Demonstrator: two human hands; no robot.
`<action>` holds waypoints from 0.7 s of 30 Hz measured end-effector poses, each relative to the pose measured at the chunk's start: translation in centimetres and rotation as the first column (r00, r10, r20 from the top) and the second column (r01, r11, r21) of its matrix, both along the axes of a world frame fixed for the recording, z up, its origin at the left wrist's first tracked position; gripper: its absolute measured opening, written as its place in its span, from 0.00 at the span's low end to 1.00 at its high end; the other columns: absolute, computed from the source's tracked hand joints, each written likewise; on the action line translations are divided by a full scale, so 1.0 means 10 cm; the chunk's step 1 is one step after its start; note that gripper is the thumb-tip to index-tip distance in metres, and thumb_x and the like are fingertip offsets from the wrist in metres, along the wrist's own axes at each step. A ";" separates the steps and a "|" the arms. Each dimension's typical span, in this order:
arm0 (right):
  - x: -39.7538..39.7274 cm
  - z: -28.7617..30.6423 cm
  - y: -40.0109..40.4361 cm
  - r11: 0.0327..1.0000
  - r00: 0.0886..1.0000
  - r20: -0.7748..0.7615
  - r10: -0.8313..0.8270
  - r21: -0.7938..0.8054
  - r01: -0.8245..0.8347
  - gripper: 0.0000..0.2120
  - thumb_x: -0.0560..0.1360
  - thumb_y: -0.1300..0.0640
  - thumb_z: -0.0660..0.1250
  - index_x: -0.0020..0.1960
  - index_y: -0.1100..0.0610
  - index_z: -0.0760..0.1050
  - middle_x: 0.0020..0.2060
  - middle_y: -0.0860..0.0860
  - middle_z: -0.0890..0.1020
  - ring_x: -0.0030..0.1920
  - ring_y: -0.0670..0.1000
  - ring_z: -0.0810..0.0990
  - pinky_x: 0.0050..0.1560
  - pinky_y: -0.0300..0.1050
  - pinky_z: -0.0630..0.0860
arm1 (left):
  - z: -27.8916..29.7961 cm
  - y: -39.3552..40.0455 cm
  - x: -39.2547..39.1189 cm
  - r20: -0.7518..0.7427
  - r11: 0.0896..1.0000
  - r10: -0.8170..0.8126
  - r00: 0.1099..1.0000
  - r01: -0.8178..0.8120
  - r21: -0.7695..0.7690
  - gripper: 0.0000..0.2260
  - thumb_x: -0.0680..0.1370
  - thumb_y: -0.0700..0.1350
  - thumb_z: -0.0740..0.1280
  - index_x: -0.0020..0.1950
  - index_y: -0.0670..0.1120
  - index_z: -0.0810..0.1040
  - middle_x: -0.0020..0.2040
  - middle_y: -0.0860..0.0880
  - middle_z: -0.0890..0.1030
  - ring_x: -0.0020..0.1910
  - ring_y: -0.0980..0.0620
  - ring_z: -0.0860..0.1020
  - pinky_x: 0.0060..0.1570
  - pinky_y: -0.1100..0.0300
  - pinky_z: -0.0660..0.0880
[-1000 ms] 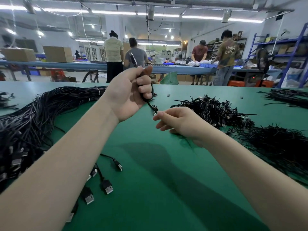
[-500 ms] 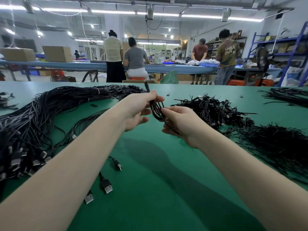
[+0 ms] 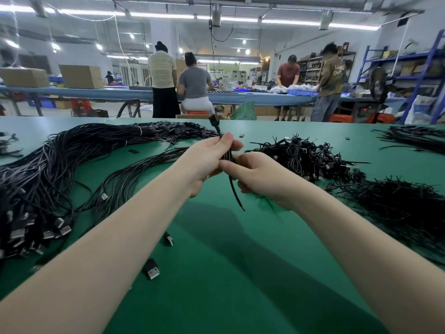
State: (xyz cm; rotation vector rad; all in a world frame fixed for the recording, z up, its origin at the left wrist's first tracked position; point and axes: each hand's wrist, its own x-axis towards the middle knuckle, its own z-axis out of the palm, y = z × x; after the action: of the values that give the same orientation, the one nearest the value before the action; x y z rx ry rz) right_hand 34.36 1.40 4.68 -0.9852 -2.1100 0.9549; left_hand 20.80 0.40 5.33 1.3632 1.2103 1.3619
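Sprawling over the green table [image 3: 216, 273], loose black cables [image 3: 48, 177] lie left, tied bundles [image 3: 308, 157] right; between them, above the tabletop, left hand [image 3: 207, 160] and right hand [image 3: 260, 174] both pinch one folded cable [image 3: 234, 189], its plug [image 3: 213, 119] pointing up

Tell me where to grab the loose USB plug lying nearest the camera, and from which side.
Pinch the USB plug by its black housing, not the metal tip, across its long sides. It lies flat on the green table, so come from above, on its right: the left forearm crowds its left side.
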 end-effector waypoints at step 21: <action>0.61 -0.33 0.08 0.753 0.488 0.778 -0.397 0.579 -0.312 0.04 0.82 0.55 0.49 0.47 0.52 0.58 0.47 0.51 0.73 0.47 0.55 0.76 0.45 0.50 0.61 | -0.75 -0.17 0.44 -0.764 0.773 0.630 -0.139 0.214 0.597 0.03 0.67 0.42 0.67 0.37 0.51 0.77 0.32 0.53 0.77 0.30 0.52 0.78 0.38 0.60 0.74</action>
State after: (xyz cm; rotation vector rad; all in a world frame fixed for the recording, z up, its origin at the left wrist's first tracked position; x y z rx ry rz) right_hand 40.47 2.19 1.38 -1.2412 -2.8670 -0.6096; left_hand 25.16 -1.26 -2.21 3.1349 2.2100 0.5557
